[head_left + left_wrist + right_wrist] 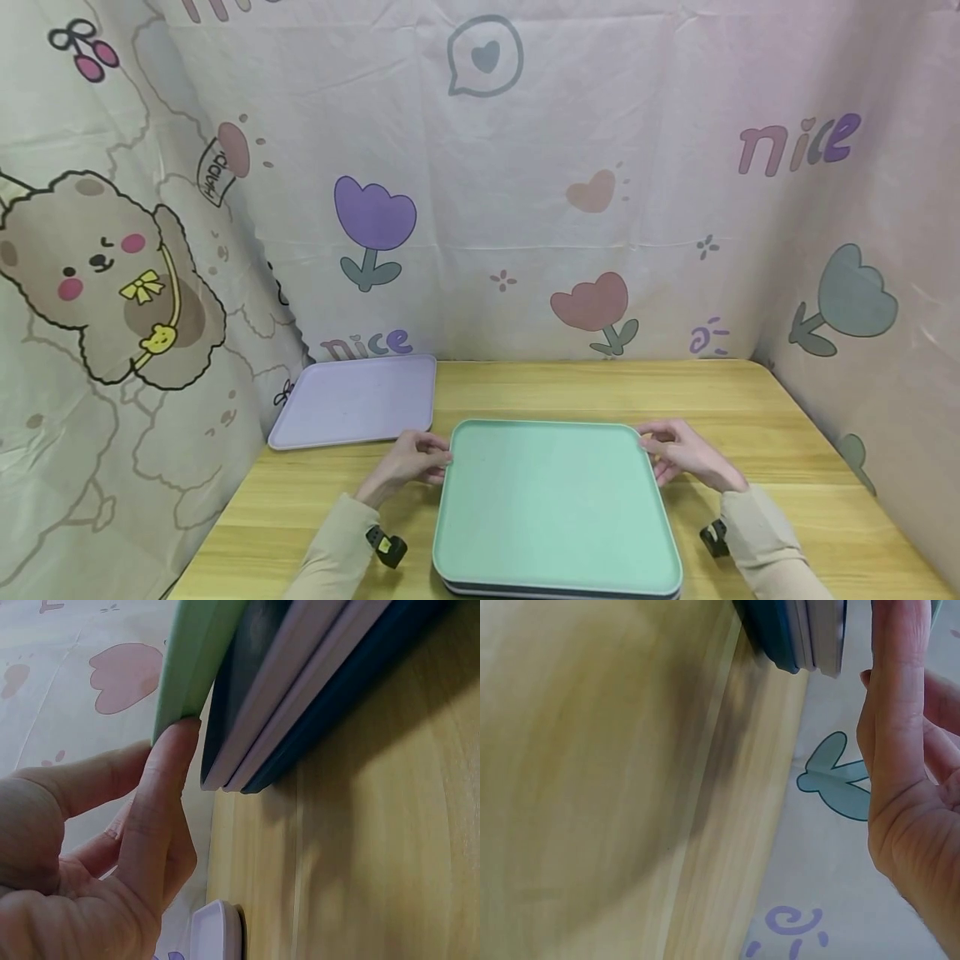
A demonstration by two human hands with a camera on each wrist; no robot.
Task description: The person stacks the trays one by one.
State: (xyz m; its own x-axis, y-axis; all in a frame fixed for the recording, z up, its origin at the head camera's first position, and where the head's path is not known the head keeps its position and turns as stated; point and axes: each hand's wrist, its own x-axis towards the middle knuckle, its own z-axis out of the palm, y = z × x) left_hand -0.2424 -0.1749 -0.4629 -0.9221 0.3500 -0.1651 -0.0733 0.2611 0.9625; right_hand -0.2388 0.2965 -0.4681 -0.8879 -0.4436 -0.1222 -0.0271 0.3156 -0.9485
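A mint-green tray (558,508) tops a stack of trays at the front of the table. My left hand (408,460) pinches its left edge near the far corner, thumb on one face and fingers on the other. On the opposite edge, my right hand (686,457) grips the tray near its far right corner. In the left wrist view the green tray (196,656) stands a little apart from the stack at this corner. Below it come a dark tray, two pale lilac trays (274,697) and a dark blue tray (330,712).
A single lilac tray (363,400) lies at the table's back left, just beyond my left hand. The wooden table (600,387) ends at a patterned cloth (487,183) that hangs behind and along both sides.
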